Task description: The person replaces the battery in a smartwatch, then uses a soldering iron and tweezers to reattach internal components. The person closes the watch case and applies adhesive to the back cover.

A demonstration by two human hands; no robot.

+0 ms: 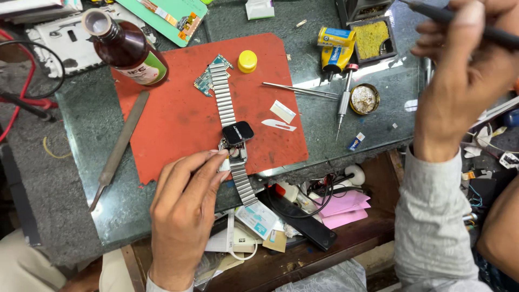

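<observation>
The left hand (181, 216) sits lowest and closest, coming up from the bottom edge with its back turned upward and its fingers bunched together. Their tips press on the opened watch (235, 141), at the left side of its case, where the band meets it. The watch lies on a red mat (178, 119) with a ragged lower edge, spread over a dark speckled stone slab (81, 135). Its small black square screen is tipped up off the case, showing metal parts beneath, and its band of silver metal links runs straight away up the mat and back down over the slab's near edge.

The right hand (459, 81) is raised well apart at the upper right, wrist bent, a pale grey sleeve on the forearm. Its fingers are closed round a slim dark soldering iron (476, 24) that points leftward.

On the mat stand a brown glass bottle (127, 48), open at the neck, and a yellow cap (247, 60). A long grey file (119, 146) lies slanted across the slab to the left, and thin steel tweezers (300, 91) lie to the right.
</observation>
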